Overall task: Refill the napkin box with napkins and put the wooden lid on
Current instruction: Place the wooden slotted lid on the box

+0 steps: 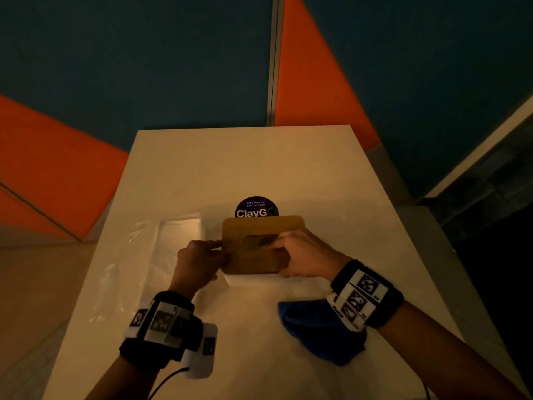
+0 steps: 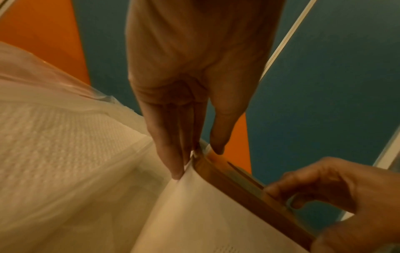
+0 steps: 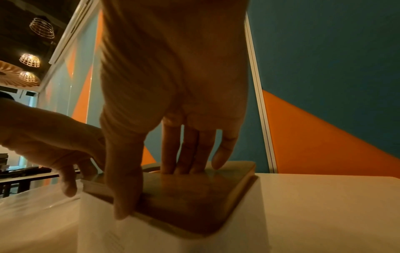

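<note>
Lying nearest: a blue cloth on the white tabletop, under the right forearm.
Right hand: grip laid on the wooden lid; straight fingers press its top, the thumb hooks over its near edge.
Left hand: grip at the lid's left end; thumb on the lid's top edge, fingers straight against the box wall below.
Wooden lid: sits on top of the white napkin box, slot facing up; whether fully seated, cannot tell.
Napkin box: mid-tabletop, between both hands.
Napkin pack: clear wrapper, just left of the box.
Round sticker: dark, reading "ClayGo", partly hidden behind the lid.
Wall: teal and orange panels.
</note>
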A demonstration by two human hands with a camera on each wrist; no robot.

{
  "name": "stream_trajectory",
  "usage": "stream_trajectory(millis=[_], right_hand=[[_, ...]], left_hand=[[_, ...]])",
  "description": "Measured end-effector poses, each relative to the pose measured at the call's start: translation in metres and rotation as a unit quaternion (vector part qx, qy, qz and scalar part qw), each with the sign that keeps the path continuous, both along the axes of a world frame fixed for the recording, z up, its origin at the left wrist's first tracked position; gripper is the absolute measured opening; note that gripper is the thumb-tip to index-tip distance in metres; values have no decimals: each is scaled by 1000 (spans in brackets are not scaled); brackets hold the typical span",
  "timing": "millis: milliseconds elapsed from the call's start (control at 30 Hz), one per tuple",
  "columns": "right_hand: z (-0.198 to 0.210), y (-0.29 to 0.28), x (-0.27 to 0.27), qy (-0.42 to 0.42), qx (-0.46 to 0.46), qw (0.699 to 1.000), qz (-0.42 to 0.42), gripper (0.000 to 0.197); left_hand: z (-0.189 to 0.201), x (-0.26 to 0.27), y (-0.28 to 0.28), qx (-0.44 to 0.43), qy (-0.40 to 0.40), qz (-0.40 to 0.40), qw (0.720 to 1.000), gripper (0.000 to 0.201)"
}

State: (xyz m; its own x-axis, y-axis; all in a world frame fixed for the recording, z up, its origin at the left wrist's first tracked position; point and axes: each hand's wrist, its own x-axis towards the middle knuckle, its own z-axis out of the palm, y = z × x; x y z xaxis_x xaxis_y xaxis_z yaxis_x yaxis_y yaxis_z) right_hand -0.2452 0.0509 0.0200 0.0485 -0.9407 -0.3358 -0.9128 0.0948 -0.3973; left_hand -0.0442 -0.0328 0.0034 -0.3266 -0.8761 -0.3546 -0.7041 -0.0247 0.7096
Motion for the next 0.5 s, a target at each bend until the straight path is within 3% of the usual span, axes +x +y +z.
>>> stream_trajectory(millis=[267,400,500], right_hand=[[-2,6,1,24,14,999,21,59],[-6,6,2,30,13,999,21,49],[-10,8,1,34,5,999,17,43]], left_hand=[[8,-3,2,-63,-89,-47,993,36],[27,-25,10,-244,-129,-157,948,33],[27,-58,9,-236,-199,-332,891,26]])
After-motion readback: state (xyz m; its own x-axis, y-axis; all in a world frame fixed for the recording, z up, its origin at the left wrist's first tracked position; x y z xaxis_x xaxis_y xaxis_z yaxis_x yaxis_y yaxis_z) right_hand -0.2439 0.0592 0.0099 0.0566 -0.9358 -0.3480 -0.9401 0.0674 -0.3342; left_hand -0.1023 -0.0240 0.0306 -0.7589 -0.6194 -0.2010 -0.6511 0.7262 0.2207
